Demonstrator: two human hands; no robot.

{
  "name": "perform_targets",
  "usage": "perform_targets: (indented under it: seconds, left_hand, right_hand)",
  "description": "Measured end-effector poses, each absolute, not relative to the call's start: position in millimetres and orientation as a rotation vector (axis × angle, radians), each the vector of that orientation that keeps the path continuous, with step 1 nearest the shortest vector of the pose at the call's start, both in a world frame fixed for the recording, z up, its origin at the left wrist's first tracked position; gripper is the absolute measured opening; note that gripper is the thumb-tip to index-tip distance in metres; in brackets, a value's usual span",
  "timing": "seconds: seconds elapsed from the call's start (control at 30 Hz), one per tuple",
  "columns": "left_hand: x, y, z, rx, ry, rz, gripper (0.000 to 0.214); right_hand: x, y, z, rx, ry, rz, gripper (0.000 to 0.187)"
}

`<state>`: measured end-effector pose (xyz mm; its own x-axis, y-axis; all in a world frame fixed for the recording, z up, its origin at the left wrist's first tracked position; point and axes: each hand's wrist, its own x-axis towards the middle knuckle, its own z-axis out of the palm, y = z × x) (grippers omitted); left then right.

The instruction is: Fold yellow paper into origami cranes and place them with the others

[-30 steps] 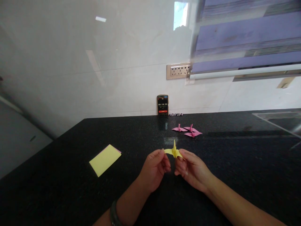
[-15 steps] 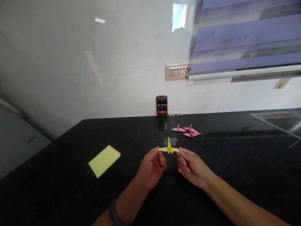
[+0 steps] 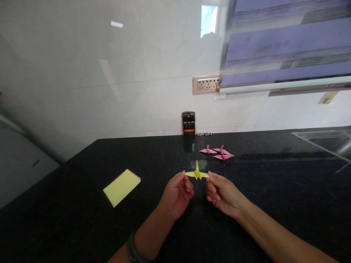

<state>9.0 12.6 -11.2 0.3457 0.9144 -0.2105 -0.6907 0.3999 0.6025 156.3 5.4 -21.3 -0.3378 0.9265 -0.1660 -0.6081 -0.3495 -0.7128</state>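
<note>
One yellow paper crane (image 3: pixel 197 175) was held by its wings over the black bench (image 3: pixel 82 226), at a height that could not be judged well, one tip pinched by the curled left hand (image 3: pixel 177 195), the other by the curled right hand (image 3: pixel 223 194). Three pink cranes (image 3: pixel 224 157) were grouped beyond, near a propped phone (image 3: pixel 188 124); yellow paper (image 3: pixel 122 188) was laid leftward.

yellow crane (image 3: pixel 197 174), 3 pink cranes (image 3: pixel 223 156), speckled black counter (image 3: pixel 82 226)
</note>
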Motion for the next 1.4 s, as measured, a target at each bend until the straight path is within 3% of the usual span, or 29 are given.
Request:
perform_targets:
  seconds: [0.77, 0.97, 1.17, 1.27, 1.4]
  left_hand:
    - [9, 15, -12, 0.453, 0.659, 1.122, 0.018]
    - [6, 14, -6, 0.378, 0.619, 1.094, 0.022]
    - [9, 13, -6, 0.371, 0.725, 0.959, 0.028]
    - [11, 12, -7, 0.389, 0.738, 0.916, 0.027]
    - [11, 10, -7, 0.407, 0.755, 0.891, 0.028]
  right_hand:
    - [169, 14, -24, -1.022, -0.904, 1.790, 0.032]
    - [177, 21, -28, -1.129, -1.004, 1.523, 0.039]
    - [181, 20, -11, -1.073, -1.154, 1.290, 0.018]
    - [175, 11, -2, -0.931, -1.403, 1.247, 0.023]
    - [170, 4, 2, -0.909, -1.614, 1.102, 0.014]
